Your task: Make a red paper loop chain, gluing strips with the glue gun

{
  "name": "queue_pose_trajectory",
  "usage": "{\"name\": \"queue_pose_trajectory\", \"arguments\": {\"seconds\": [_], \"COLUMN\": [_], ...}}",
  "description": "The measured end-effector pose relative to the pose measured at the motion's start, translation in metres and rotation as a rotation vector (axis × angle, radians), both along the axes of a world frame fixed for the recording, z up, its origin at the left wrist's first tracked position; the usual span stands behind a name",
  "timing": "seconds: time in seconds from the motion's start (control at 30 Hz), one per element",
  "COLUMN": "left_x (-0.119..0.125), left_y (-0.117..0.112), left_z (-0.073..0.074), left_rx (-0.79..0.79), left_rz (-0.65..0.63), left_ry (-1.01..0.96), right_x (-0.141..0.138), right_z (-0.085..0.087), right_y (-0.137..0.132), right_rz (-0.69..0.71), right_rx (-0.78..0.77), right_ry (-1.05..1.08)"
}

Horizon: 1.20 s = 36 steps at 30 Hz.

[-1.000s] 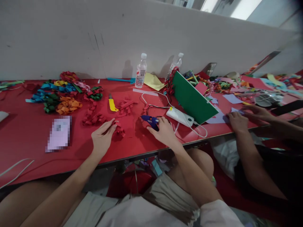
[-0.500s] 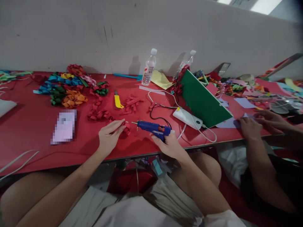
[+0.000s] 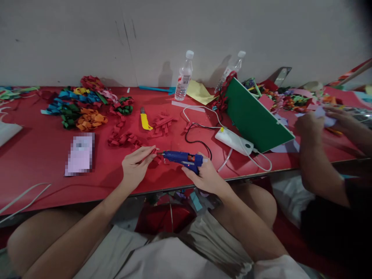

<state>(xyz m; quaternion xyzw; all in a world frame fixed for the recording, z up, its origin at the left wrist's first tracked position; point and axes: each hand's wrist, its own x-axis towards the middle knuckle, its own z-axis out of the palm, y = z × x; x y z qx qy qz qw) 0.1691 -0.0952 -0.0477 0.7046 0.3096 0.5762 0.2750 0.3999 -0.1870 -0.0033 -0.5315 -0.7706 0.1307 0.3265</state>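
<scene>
My left hand point(image 3: 136, 166) pinches the end of a red paper chain point(image 3: 123, 140), whose links trail back across the red table point(image 3: 113, 186). My right hand point(image 3: 207, 174) is wrapped around the handle of a blue hot glue gun point(image 3: 181, 158). The gun points left, and its nozzle is at the red paper by my left fingertips; whether it touches cannot be made out. Cut red paper strips point(image 3: 163, 124) lie in a heap just beyond the gun. Beside them rests a yellow utility knife point(image 3: 145, 121).
Colourful paper chains point(image 3: 78, 108) are piled at the back left, with a phone point(image 3: 80, 154) nearer me. A white power strip point(image 3: 234, 141), its cables and a leaning green board point(image 3: 255, 118) stand to the right. Two bottles point(image 3: 183, 79) are behind. A co-worker's hands point(image 3: 310, 130) handle pale paper.
The glue gun in my right hand has moved left, its nozzle now up at the red paper. My left hand stays nearly in place. The co-worker's hands have lifted the pale paper.
</scene>
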Motion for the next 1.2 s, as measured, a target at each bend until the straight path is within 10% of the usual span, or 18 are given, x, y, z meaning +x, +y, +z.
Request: {"name": "queue_pose_trajectory", "arguments": {"seconds": [1.2], "left_x": [0.0018], "left_y": [-0.0028], "left_z": [0.0023], "left_rx": [0.026], "left_rz": [-0.018], "left_ry": [0.007], "right_x": [0.0044], "right_z": [-0.0002], "right_y": [-0.0029], "right_rz": [-0.022], "right_rx": [-0.010], "right_ry": [-0.073]}}
